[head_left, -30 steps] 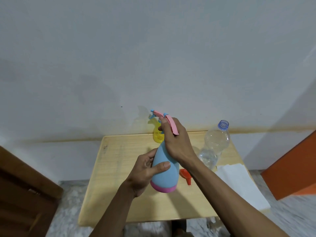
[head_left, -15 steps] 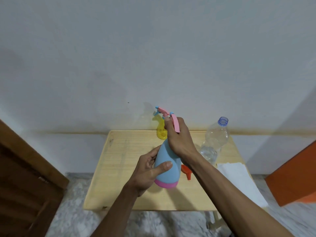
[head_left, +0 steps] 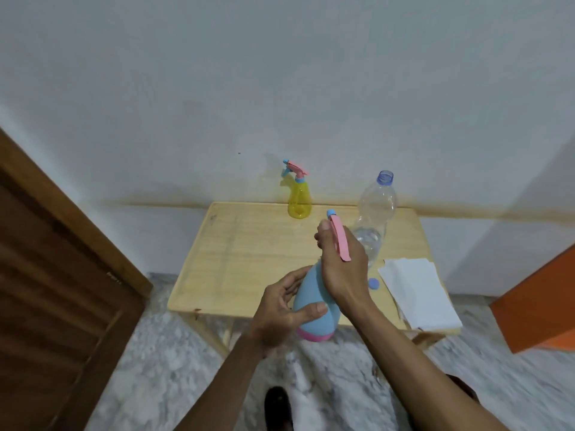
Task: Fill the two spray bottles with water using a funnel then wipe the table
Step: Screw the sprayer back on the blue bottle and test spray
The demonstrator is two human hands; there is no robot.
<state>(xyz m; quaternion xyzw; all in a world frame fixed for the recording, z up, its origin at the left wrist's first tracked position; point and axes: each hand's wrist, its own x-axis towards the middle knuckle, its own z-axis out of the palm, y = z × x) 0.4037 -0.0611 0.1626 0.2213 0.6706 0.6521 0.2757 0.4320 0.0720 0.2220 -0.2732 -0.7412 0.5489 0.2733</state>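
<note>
I hold a blue spray bottle [head_left: 312,309] with a pink base above the near edge of the wooden table [head_left: 249,259]. My left hand [head_left: 280,312] grips its body. My right hand [head_left: 342,262] is wrapped around its neck and pink trigger head [head_left: 339,237]. A yellow spray bottle [head_left: 299,197] with a pink and blue head stands at the table's far edge. A clear water bottle [head_left: 375,216], uncapped and holding a little water, stands to the right. Its blue cap [head_left: 374,283] lies on the table. The funnel is hidden behind my hands.
A folded white cloth [head_left: 417,293] lies on the table's right side. A brown wooden door [head_left: 56,290] is at the left and an orange box [head_left: 541,303] at the right. My dark shoe [head_left: 278,409] shows on the marble floor.
The view has pulled back and tilted down, so the floor and my shoe show. The blue bottle has come toward the near table edge, uncovering the yellow bottle. My grip is unchanged.
</note>
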